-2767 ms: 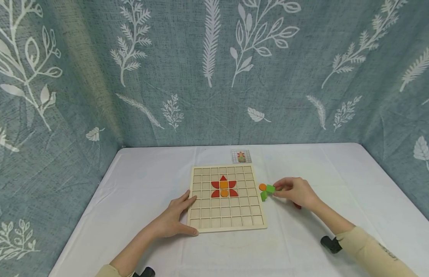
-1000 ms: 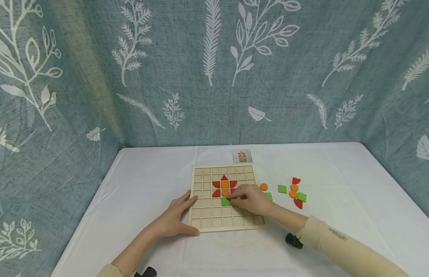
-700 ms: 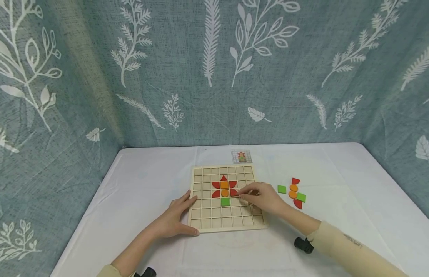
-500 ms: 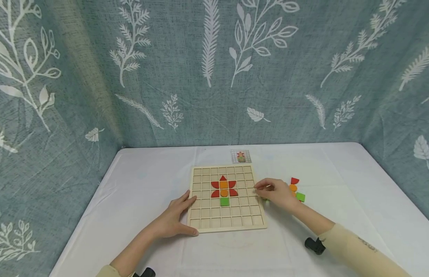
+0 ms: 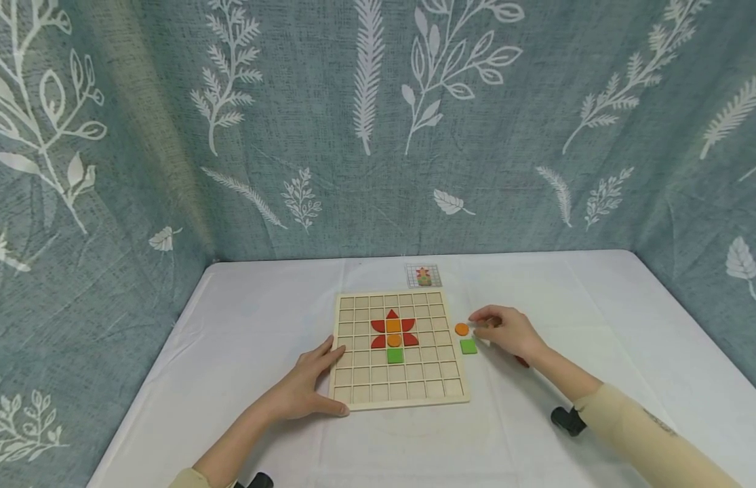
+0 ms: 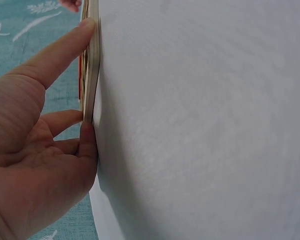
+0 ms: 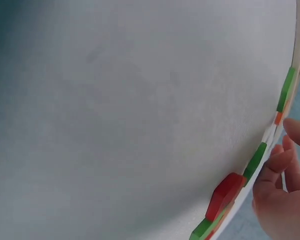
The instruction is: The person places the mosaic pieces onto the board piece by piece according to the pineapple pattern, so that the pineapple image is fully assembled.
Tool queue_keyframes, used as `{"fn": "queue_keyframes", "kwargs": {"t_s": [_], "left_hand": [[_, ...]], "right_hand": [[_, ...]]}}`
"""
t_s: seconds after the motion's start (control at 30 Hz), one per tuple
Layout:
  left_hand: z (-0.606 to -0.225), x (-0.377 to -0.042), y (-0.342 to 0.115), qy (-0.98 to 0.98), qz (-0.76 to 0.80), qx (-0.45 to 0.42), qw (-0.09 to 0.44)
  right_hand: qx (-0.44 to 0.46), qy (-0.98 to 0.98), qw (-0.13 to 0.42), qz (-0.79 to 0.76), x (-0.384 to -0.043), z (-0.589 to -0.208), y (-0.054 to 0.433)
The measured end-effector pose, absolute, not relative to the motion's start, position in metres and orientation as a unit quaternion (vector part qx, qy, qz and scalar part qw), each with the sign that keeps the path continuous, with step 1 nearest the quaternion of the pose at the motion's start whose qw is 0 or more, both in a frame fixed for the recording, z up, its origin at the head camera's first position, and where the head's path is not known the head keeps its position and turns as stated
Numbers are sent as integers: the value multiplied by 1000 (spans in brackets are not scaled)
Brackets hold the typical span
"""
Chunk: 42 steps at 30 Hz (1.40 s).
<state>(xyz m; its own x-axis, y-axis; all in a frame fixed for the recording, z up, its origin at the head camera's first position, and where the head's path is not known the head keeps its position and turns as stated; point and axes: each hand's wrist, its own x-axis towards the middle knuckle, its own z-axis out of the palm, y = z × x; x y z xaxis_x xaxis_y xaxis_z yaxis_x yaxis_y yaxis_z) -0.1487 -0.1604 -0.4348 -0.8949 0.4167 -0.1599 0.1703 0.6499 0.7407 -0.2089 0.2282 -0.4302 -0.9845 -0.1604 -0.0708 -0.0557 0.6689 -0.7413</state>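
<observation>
A pale wooden grid board (image 5: 365,386) lies on the white table. Its cells hold red petal-like pieces (image 5: 378,325), an orange square (image 5: 392,326), an orange disc (image 5: 394,340) and, below that, a green square (image 5: 394,356). My left hand (image 5: 304,383) rests with spread fingers at the board's left edge, thumb at the near corner. Right of the board, my right hand (image 5: 508,332) hovers with thumb and index finger apart and nothing between them. Just left of its fingertips lie a loose orange disc (image 5: 462,329) and a loose green square (image 5: 468,347).
A small picture card (image 5: 423,276) lies behind the board. Red pieces (image 7: 225,195) and green pieces (image 7: 255,162) lie under and beside my right hand, largely hidden by it in the head view. A patterned curtain (image 5: 329,135) hangs around the table.
My right hand set a green square on the board under the orange disc, let go and drew back right to the loose pieces. My left hand stays at the board's edge.
</observation>
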Motion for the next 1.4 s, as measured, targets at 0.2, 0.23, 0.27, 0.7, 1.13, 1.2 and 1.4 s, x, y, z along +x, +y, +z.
{"fn": "queue_keyframes", "kwargs": {"t_s": [0.2,0.23,0.27,0.7,1.13,1.2,1.4], "left_hand": [[-434,-148,-159,891,390,165,164],[-434,-148,-159,891,391,164,165],[-433,-148,-159,890,391,164,166],[-432,-147,-159,891,392,162,164],[-432,-147,-159,891,392,160,164],[-432,-147,-160,891,392,160,164],[-432,-148,-159,892,391,156,165]], "right_hand": [[-80,912,77,-394,-216,-433,224],[-83,912,81,-392,-216,-433,224],[-82,913,84,-391,-216,-433,223],[-73,918,66,-384,-218,-434,217],[-62,898,88,-427,-208,-435,204],[-70,896,98,-428,-206,-434,198],[-129,894,97,-417,-202,-432,177]]}}
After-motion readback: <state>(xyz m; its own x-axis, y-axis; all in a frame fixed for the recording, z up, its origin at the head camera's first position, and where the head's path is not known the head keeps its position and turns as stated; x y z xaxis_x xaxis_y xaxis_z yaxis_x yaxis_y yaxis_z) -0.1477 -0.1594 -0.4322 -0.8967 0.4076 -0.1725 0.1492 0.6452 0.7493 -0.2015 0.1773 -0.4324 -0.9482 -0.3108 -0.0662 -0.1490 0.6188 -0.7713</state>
